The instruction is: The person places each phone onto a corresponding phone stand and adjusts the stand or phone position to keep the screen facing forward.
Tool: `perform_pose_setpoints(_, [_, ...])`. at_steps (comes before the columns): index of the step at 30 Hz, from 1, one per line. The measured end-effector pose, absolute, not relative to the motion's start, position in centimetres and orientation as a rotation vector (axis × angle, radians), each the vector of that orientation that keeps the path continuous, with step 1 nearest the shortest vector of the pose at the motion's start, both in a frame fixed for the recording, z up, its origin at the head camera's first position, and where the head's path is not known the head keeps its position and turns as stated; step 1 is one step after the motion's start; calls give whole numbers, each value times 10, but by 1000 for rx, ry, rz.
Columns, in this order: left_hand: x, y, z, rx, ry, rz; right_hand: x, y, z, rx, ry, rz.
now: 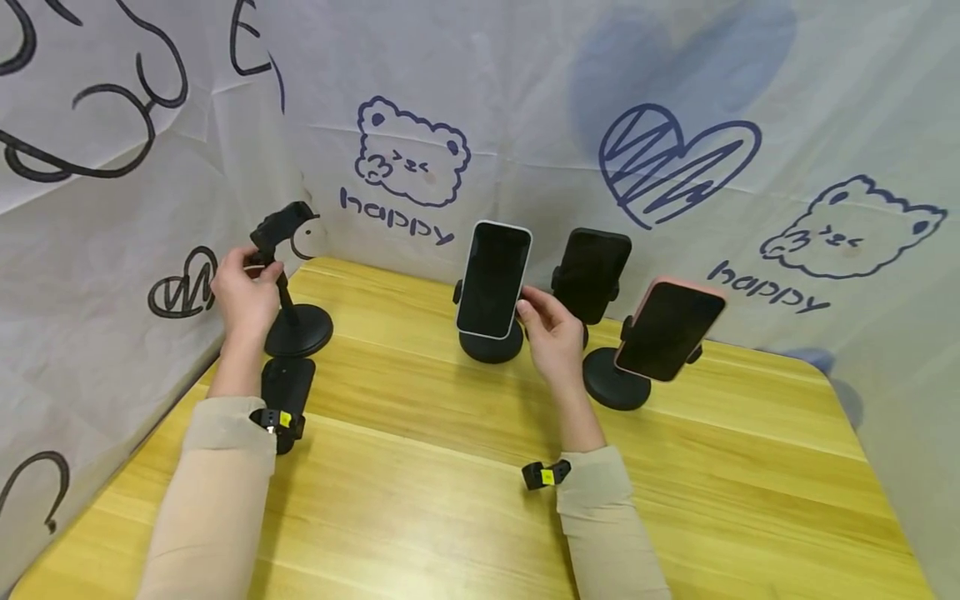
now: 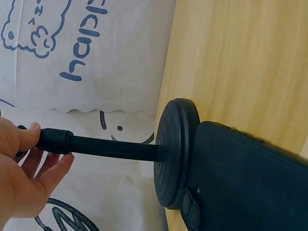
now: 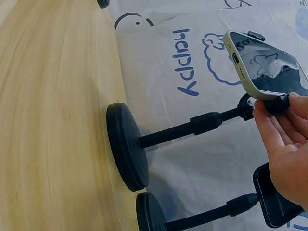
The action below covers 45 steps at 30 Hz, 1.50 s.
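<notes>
At the left, my left hand (image 1: 246, 292) grips a black phone stand (image 1: 298, 332) high on its post, just below the clamp, which carries no phone. The left wrist view shows the fingers curled about the collar (image 2: 55, 140). A dark phone (image 1: 288, 385) lies on the table in front of that stand's round base. In the middle, a second phone stand (image 3: 127, 147) bears a white-edged phone (image 1: 494, 280), screen facing me. My right hand (image 1: 553, 333) pinches the black clamp arm (image 3: 276, 104) at that phone's right edge between thumb and fingers.
To the right stand two more phone stands, one with a black phone (image 1: 592, 275), the other with a pink-edged phone (image 1: 670, 329). Behind the wooden table (image 1: 420, 483) hangs a white cloth (image 1: 525, 108) with drawings, which also runs along the left side.
</notes>
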<state>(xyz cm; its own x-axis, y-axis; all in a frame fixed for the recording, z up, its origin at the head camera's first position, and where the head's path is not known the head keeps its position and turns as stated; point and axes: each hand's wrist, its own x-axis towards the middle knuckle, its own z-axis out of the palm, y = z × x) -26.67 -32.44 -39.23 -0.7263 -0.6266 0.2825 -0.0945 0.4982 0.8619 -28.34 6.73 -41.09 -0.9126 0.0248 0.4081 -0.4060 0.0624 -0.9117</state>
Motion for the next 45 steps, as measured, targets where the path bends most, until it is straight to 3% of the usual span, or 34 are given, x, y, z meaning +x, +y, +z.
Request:
perform_pose_setpoints(33, [-285, -233, -396, 88, -2332, -1353, -281, 65, -410, 330, -2060, 1922])
perform_pose_setpoints(45, [-282, -207, -406, 95, -2224, -1442, -275, 66, -409, 305, -2101, 1866])
